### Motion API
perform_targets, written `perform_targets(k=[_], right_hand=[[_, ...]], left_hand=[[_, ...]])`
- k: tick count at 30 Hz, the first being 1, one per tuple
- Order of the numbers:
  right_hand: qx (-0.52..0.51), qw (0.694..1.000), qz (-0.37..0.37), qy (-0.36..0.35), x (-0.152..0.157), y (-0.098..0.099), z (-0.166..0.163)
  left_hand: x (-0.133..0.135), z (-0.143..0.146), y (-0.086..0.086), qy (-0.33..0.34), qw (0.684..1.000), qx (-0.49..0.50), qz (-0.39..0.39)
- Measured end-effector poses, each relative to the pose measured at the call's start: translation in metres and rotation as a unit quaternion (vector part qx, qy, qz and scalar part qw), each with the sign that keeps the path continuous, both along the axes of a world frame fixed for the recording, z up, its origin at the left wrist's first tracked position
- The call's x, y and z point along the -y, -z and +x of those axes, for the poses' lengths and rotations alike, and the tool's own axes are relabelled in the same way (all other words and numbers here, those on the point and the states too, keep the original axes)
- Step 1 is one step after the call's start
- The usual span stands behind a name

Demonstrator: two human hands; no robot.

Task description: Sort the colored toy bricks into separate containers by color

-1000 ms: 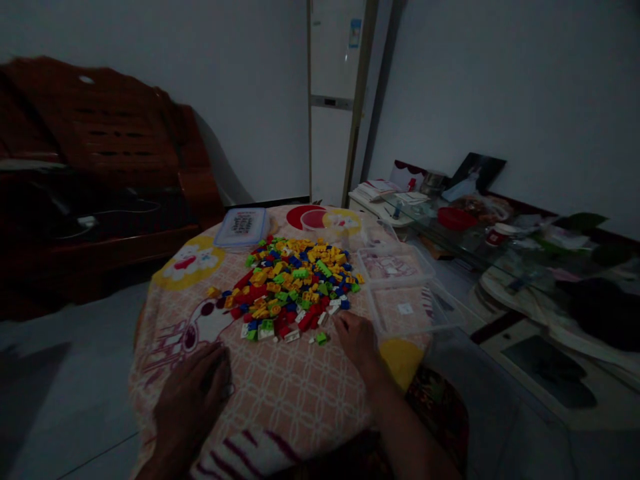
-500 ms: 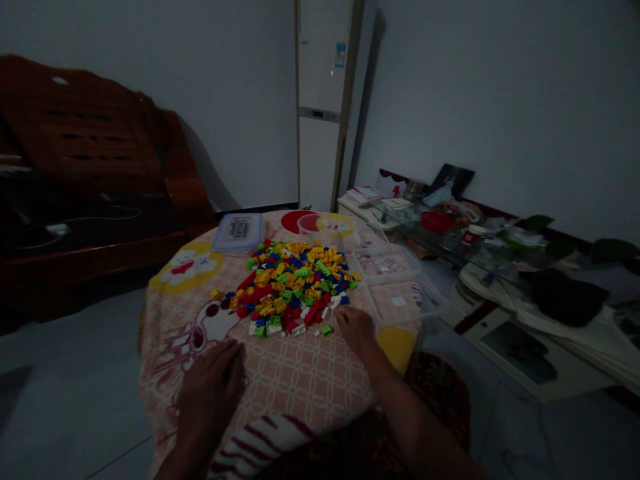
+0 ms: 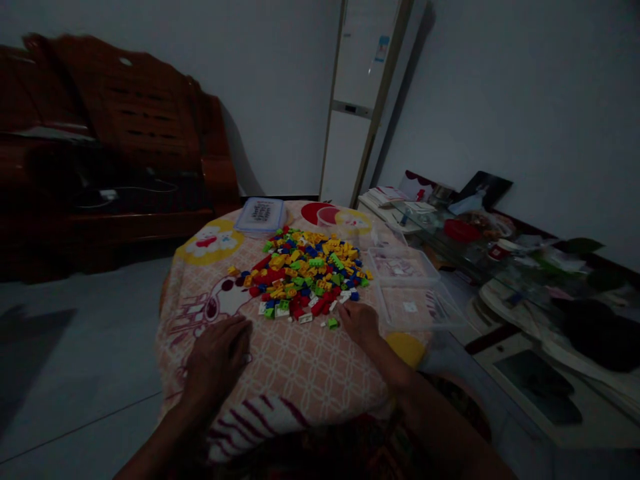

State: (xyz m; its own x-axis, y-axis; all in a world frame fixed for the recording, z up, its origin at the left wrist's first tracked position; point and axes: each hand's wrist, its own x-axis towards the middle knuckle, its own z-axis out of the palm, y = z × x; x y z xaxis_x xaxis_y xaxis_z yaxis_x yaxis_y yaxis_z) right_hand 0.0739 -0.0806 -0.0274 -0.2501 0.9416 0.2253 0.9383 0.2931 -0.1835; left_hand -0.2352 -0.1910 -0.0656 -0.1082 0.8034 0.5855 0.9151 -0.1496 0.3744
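A heap of toy building bricks (image 3: 305,270) in yellow, red, blue, green and white lies on a cloth-covered table (image 3: 295,373). My left hand (image 3: 217,350) rests flat on the cloth at the near left, fingers stretched out and holding nothing. At the heap's near right edge is my right hand (image 3: 359,321), its fingers curled together beside some white bricks. Whether anything is in those fingers is hidden. A single green brick (image 3: 333,324) lies just left of the right hand.
Clear plastic boxes (image 3: 415,303) stand right of the heap. A blue-rimmed lidded container (image 3: 260,215) sits at the back left. Beyond the table are a wooden bench (image 3: 145,120), a tall white cabinet-like unit (image 3: 350,143) and a cluttered glass stand (image 3: 430,230) on the right.
The camera view has turned left and tilted, so the scene sits further right in it. Both hands stay in about the same places on the table, and the heap looks unchanged.
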Motion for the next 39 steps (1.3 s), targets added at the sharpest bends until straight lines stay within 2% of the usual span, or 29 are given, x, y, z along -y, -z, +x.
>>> perform_targets(k=[3, 5, 7, 10, 12, 15, 18, 23, 29, 32, 35, 37, 39], right_hand=[[0.001, 1.0, -0.001, -0.017, -0.002, -0.001, 0.0], [-0.014, 1.0, -0.005, -0.013, -0.003, 0.0, 0.004], [-0.033, 0.999, -0.009, -0.023, -0.002, 0.002, 0.009], [-0.059, 0.995, -0.008, -0.083, -0.002, 0.004, 0.018], [-0.072, 0.99, -0.005, -0.12, -0.001, 0.005, 0.022], [-0.081, 0.988, -0.004, -0.134, -0.002, 0.004, 0.024], [-0.073, 0.99, -0.009, -0.118, -0.001, 0.001, 0.022], [-0.032, 0.995, -0.03, -0.089, -0.002, -0.002, 0.017], [-0.035, 0.997, -0.02, -0.058, -0.005, 0.003, 0.016], [-0.059, 0.994, 0.034, -0.084, 0.0, 0.003, 0.018], [-0.064, 0.981, 0.139, -0.117, 0.01, -0.003, 0.028], [-0.062, 0.971, 0.203, -0.105, 0.016, -0.009, 0.039], [-0.059, 0.969, 0.234, -0.053, 0.018, -0.016, 0.051]], left_hand=[[0.0, 0.007, -0.005, 0.002, 1.0, 0.011, -0.013], [-0.005, 0.023, -0.013, 0.026, 0.999, 0.032, -0.033], [-0.017, 0.049, -0.022, 0.094, 0.993, 0.052, -0.053], [-0.043, 0.096, -0.033, 0.216, 0.974, 0.054, -0.033], [-0.058, 0.124, -0.036, 0.251, 0.966, 0.038, -0.039], [-0.069, 0.149, -0.032, 0.252, 0.967, 0.0, -0.046], [-0.069, 0.154, -0.026, 0.264, 0.964, 0.006, -0.041], [-0.068, 0.152, -0.026, 0.279, 0.954, 0.112, -0.004], [-0.101, 0.173, -0.04, 0.253, 0.946, 0.198, 0.034], [-0.119, 0.181, -0.041, 0.213, 0.954, 0.202, 0.068], [-0.126, 0.183, -0.036, 0.208, 0.956, 0.193, 0.075], [-0.125, 0.182, -0.032, 0.219, 0.957, 0.182, 0.061], [-0.121, 0.181, -0.03, 0.235, 0.956, 0.171, 0.048]])
